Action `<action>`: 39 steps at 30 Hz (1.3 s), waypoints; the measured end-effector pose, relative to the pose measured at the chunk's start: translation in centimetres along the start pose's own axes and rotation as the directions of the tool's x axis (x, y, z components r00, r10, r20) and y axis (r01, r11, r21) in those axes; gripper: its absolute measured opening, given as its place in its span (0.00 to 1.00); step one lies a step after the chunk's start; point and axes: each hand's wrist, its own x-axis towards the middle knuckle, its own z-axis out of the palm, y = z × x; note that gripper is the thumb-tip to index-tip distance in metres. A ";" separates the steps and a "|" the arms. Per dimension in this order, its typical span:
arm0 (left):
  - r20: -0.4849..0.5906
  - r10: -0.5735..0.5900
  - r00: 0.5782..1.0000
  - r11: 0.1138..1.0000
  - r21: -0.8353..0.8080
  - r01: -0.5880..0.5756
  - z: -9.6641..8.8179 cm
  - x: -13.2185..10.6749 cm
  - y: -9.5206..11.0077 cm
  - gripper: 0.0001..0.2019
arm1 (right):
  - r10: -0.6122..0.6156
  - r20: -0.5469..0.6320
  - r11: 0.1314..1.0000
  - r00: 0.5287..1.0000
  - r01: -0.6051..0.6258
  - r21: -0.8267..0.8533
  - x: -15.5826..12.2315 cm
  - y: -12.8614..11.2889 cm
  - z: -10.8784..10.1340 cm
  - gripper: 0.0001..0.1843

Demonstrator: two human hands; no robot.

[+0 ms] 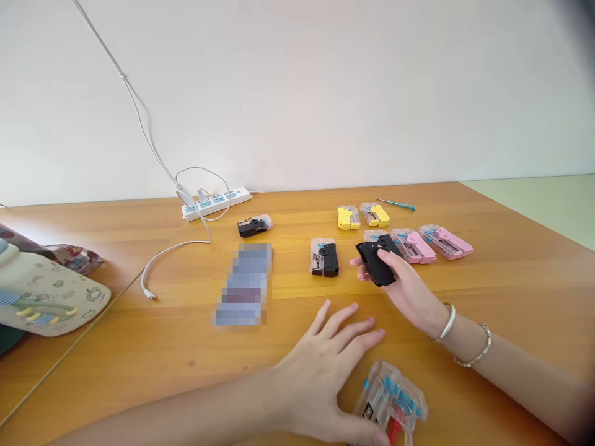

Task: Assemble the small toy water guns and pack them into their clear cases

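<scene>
My right hand [413, 297] grips a black plastic piece [377, 266] between thumb and fingers, just above the table. My left hand [325, 365] is spread with its fingers apart, low over the wood. Its thumb lies by a clear plastic casing [403, 390] with blue and red parts inside; whether they touch I cannot tell. Behind the held piece lies a black-and-clear unit [393, 241], partly hidden. Left of it is another black-and-clear unit [324, 257]. Two pink-and-clear units, one of them a pink unit [446, 241], lie to the right.
Farther back are two yellow-and-clear units [348, 218], a teal screwdriver [400, 204] and a black-and-clear unit [255, 225]. A white power strip [218, 203] with cables stands near the wall. A blurred rectangular object [244, 285] and a patterned cream item [60, 291] are at left.
</scene>
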 end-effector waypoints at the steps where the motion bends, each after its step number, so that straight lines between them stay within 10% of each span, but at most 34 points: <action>1: 0.015 0.001 1.000 1.000 -0.008 -0.001 0.1 0.0 0.2 0.40 | 0.019 0.016 1.000 1.000 -0.018 -0.005 0.0 0.2 0.0 0.14; 9: -0.065 -0.055 0.996 0.954 -0.299 0.033 0.5 0.0 -0.2 0.30 | 0.041 0.167 0.998 0.985 -0.031 -0.062 -0.8 0.8 0.6 0.16; 18: -0.202 -0.413 0.888 0.514 -0.857 0.045 0.6 1.2 -2.0 0.23 | 0.035 0.042 0.993 0.998 -0.030 -0.113 -0.3 1.2 0.4 0.23; 28: -0.399 -0.545 0.738 0.607 -0.794 0.019 -0.7 1.6 -2.8 0.20 | 0.034 0.178 0.993 0.983 -0.013 -0.118 -0.1 1.4 0.5 0.26; 39: -0.334 -0.558 0.760 0.551 -0.834 0.038 -0.7 1.5 -2.7 0.14 | 0.064 0.438 0.946 0.897 0.085 -0.312 -1.9 1.8 1.1 0.21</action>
